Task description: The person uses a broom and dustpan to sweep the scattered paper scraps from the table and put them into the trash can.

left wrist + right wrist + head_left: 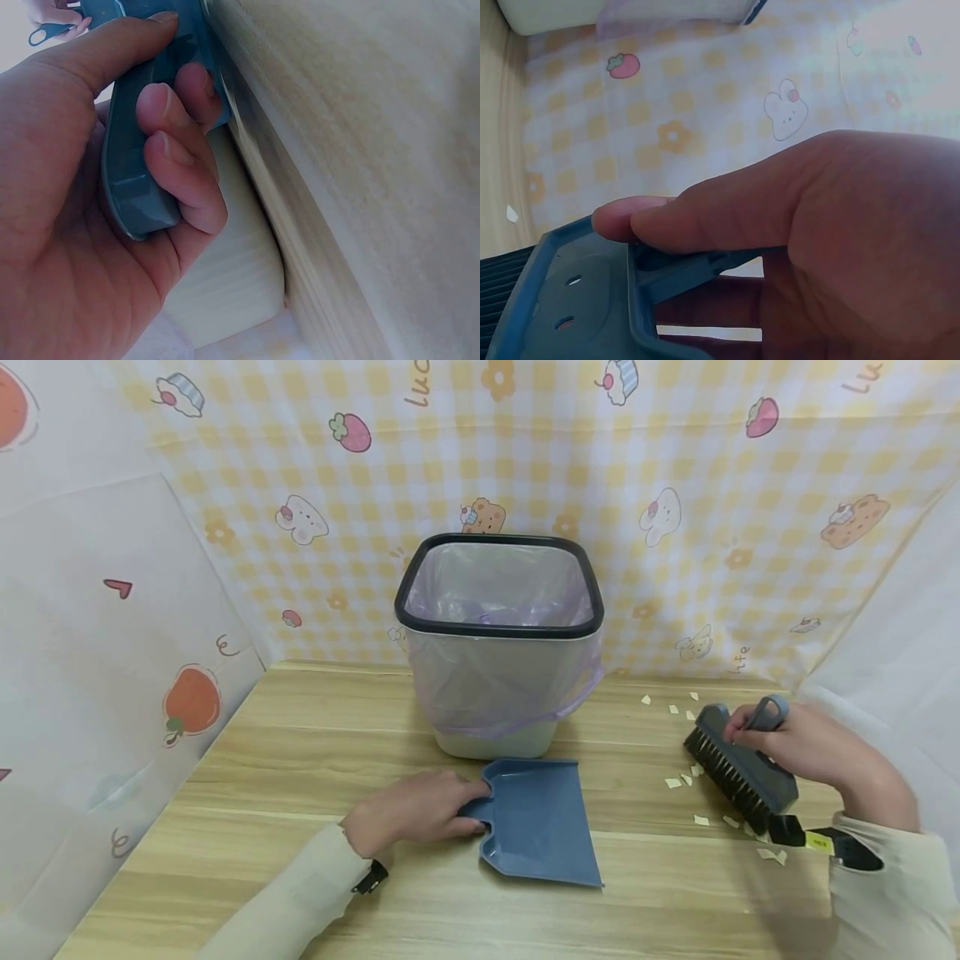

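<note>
Head view: I am seeing the dustpan (540,822) lying on the bench (300,760) before the bin (495,685), the brush (744,768) tilting among paper scraps (673,783). Left wrist view alone is showing three fingers (178,150) of the left hand (423,810) curling round the dustpan's handle (142,206); right wrist view alone, slots (574,280) in the brush's back, near the right hand (813,743) gripping it.

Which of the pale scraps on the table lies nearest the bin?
The leftmost scrap in the head view, near the patterned cloth; all the other scraps lie farther right, nearer the brush.
</note>
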The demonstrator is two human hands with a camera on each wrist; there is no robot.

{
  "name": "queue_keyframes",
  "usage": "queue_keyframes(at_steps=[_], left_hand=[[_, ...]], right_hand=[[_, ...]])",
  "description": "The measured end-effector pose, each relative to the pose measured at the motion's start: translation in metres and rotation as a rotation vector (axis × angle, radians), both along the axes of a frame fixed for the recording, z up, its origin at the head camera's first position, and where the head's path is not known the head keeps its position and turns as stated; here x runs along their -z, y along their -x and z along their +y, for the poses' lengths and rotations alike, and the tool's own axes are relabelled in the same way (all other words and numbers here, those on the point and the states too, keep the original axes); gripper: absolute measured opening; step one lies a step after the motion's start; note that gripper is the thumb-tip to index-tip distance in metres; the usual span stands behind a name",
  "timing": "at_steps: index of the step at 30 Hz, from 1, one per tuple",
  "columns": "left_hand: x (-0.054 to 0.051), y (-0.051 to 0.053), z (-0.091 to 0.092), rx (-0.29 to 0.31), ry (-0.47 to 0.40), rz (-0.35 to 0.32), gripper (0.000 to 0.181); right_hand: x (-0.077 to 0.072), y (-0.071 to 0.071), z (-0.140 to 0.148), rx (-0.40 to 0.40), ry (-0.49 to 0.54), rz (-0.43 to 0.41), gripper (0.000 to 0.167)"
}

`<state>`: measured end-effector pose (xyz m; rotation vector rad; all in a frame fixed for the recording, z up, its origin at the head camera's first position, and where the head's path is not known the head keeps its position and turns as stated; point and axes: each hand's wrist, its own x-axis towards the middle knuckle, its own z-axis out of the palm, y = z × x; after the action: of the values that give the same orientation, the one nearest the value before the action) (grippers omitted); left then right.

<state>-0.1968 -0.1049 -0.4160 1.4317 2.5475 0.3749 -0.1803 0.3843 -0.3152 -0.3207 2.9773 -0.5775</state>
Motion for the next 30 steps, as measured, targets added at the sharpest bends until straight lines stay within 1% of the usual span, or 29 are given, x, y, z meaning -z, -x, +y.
queue_keyframes(at_steps=[3, 7, 10, 14, 21, 26, 30], left_hand=[[0.0, 0.0, 0.0, -0.004, 0.0, -0.008, 0.019], [0.0, 0.0, 0.001, -0.009, 0.006, -0.011, 0.019], [0.0, 0.0, 0.0, -0.008, 0.009, -0.009, 0.019], [0.0, 0.0, 0.0, -0.007, 0.007, -0.007, 0.019], [-0.001, 0.0, 0.0, -0.012, 0.007, -0.017, 0.019], [-0.001, 0.0, 0.0, -0.017, 0.007, -0.014, 0.02], [-0.001, 0.0, 0.0, -0.018, 0.011, -0.006, 0.02]], right_hand=[[0.002, 0.002, -0.003, -0.011, -0.003, 0.001, 0.016], [0.006, 0.005, -0.011, -0.036, -0.021, 0.035, 0.013], [0.008, 0.006, -0.017, -0.047, -0.027, 0.042, 0.011], [0.008, 0.007, -0.024, -0.064, -0.016, 0.027, 0.011], [0.007, 0.006, -0.038, -0.095, 0.009, 0.025, 0.01], [0.005, 0.003, -0.046, -0.106, 0.056, -0.015, 0.012], [0.002, 0.0, -0.048, -0.099, 0.092, -0.036, 0.014]])
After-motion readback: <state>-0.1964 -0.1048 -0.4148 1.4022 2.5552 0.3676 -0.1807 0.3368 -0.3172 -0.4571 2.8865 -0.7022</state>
